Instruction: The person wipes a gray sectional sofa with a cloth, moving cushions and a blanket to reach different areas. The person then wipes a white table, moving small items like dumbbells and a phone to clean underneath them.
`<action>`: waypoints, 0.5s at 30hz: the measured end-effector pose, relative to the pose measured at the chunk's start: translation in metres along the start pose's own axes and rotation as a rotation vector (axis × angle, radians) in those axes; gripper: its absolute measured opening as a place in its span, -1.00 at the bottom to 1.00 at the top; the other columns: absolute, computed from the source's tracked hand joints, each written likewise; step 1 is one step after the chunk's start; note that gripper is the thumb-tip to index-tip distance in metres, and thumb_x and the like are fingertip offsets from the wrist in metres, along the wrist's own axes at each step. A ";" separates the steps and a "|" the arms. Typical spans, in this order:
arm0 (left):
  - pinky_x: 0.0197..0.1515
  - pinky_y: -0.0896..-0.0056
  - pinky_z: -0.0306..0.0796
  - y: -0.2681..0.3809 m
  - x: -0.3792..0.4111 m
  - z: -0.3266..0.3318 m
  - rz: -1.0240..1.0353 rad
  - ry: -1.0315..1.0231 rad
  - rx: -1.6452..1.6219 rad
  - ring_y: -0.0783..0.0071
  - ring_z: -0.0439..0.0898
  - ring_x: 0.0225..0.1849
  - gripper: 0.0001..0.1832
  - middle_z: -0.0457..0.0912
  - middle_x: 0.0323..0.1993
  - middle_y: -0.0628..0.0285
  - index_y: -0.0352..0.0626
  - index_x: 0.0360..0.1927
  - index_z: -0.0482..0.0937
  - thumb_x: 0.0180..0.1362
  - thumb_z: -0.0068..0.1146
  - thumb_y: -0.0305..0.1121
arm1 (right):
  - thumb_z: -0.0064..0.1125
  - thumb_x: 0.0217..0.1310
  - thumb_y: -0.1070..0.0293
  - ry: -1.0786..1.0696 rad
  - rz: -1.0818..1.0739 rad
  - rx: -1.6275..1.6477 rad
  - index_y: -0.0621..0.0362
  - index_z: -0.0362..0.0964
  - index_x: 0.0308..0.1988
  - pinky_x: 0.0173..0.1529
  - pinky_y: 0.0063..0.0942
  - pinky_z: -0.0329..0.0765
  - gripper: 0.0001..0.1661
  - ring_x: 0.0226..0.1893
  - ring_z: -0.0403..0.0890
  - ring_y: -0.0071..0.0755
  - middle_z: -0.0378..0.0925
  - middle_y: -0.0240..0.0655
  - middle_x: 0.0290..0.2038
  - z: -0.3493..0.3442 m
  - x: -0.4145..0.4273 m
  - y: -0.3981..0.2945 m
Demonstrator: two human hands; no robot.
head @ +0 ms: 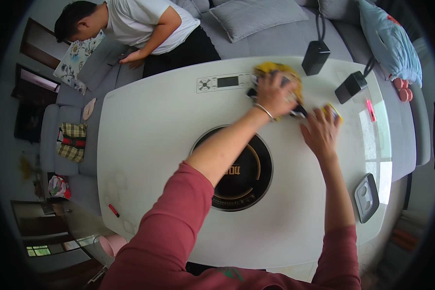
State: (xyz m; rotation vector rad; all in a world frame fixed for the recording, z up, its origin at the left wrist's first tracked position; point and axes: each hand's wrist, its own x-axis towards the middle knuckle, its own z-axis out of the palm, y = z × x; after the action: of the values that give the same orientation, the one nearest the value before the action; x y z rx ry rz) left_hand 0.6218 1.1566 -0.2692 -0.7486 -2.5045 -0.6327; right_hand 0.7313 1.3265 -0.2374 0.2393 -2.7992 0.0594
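Observation:
My left hand (275, 93) is pressed over a bunched yellow and dark cloth (296, 72) near the far edge of the white table (141, 145). The fingers curl into its folds, with a dark grey part showing under them. Just to the right, my right hand (323, 131) reaches over a small yellow item (335, 112), its thumb apart from the fingers. The fingertips partly hide that item, so I cannot tell whether they grip it. Below my left forearm lies a round black cooktop (255, 174) set into the tabletop, partly covered by the arm.
A control panel (223, 82) lies left of the cloth. Two black boxes with straps, one (316, 58) farther back and one (351, 87) nearer, stand at right. Also there: a pink object (371, 110), a grey tray (367, 198), a red object (114, 210). A person (145, 32) sits on the sofa.

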 end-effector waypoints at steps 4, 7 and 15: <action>0.10 -0.03 0.27 0.068 -0.048 -0.014 0.226 -0.032 -0.188 0.03 0.38 0.07 -0.45 0.42 0.04 0.11 0.28 -0.05 0.60 -0.27 0.35 -0.13 | 0.42 -0.15 0.17 -0.146 0.105 -0.073 0.00 0.47 -0.02 0.29 0.21 0.03 -0.40 0.22 0.26 0.00 0.35 -0.27 0.14 -0.046 -0.073 0.000; 0.08 0.06 0.31 0.021 -0.063 -0.039 0.345 -0.075 -0.234 0.06 0.41 0.05 -0.45 0.43 0.04 0.11 0.24 -0.04 0.60 -0.26 0.35 -0.18 | 0.39 -0.10 0.21 -0.054 -0.072 0.016 -0.02 0.42 0.05 0.29 0.20 0.05 -0.37 0.21 0.29 -0.01 0.36 -0.28 0.14 -0.075 -0.094 -0.031; 0.25 0.14 0.25 -0.190 -0.104 -0.157 -0.230 -0.295 0.192 -0.04 0.34 0.22 -0.37 0.28 0.26 -0.10 0.02 0.17 0.46 -0.05 0.36 -0.32 | 0.45 -0.16 0.25 -0.056 -0.031 0.404 0.27 0.23 0.14 0.14 0.00 0.29 -0.14 0.10 0.35 0.03 0.36 -0.10 0.07 -0.038 -0.138 -0.046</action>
State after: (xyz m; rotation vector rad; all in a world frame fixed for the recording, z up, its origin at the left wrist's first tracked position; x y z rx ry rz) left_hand 0.6315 0.8896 -0.2555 -0.5174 -2.9004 -0.3681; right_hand 0.8801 1.3055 -0.2467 0.3839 -2.8118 0.6218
